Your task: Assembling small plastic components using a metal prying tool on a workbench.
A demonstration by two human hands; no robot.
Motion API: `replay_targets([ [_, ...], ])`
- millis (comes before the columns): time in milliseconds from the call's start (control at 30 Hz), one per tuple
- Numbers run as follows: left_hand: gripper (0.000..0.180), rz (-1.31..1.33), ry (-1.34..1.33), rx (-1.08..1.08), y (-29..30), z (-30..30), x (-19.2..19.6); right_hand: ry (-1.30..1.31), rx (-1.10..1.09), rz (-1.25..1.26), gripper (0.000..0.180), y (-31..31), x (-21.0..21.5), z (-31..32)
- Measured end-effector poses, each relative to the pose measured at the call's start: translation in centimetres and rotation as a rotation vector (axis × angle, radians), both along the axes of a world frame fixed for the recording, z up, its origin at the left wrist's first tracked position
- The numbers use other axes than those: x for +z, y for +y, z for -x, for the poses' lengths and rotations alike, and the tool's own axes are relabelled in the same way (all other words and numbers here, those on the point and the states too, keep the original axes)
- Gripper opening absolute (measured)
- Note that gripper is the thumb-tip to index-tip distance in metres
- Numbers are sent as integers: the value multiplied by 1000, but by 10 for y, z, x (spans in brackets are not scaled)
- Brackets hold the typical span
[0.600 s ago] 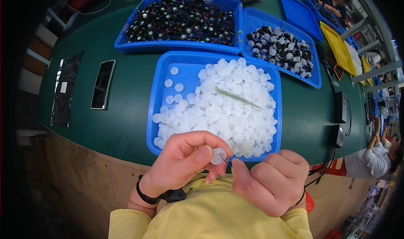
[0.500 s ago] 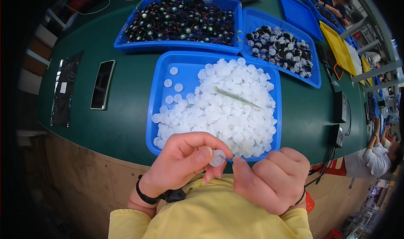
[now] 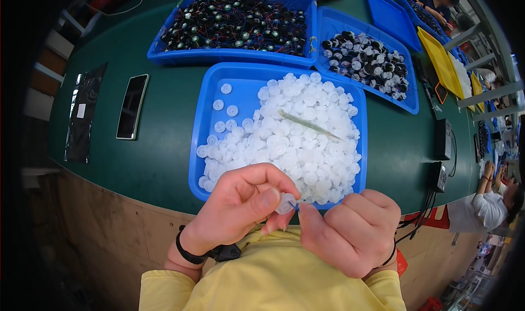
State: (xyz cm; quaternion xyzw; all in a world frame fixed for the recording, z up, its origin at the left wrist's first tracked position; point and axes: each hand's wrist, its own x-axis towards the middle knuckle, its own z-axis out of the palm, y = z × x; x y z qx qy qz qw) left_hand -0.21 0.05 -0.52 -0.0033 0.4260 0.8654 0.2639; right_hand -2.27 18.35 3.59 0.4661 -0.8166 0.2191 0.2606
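Observation:
Pinched between the thumb and fingers of my left hand [image 3: 246,201] is a small round translucent white plastic cap [image 3: 285,203]. My right hand [image 3: 353,229] is closed, its thumb and forefinger pressed together right beside the cap. A thin dark wire [image 3: 293,205] runs from the cap toward those fingertips; its other end is hidden by the fingers. Both hands are over the near edge of a blue tray [image 3: 198,119] heaped with similar white caps [image 3: 306,141]. Across the heap lies a thin pale-green strip [image 3: 309,125].
Behind stand a blue bin [image 3: 235,56] of dark wired parts and another blue tray [image 3: 413,100] of black-and-white pieces. A phone [image 3: 132,107] and a black plastic bag [image 3: 83,114] lie left; black boxes [image 3: 443,140] sit right. Other people [image 3: 489,201] work on the right.
My left hand has risen slightly with the cap, which has tilted. My right hand has shifted a little with it, still closed beside the cap.

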Motion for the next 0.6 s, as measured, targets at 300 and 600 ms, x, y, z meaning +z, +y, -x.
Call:
replay_targets([
  [300,31,-3,23,-7,0,2,-3,-41,-10,-7,14,1,0,1],
  [600,32,43,30,14,1,2,-2,-42,4,-50,13,1,2,3],
])
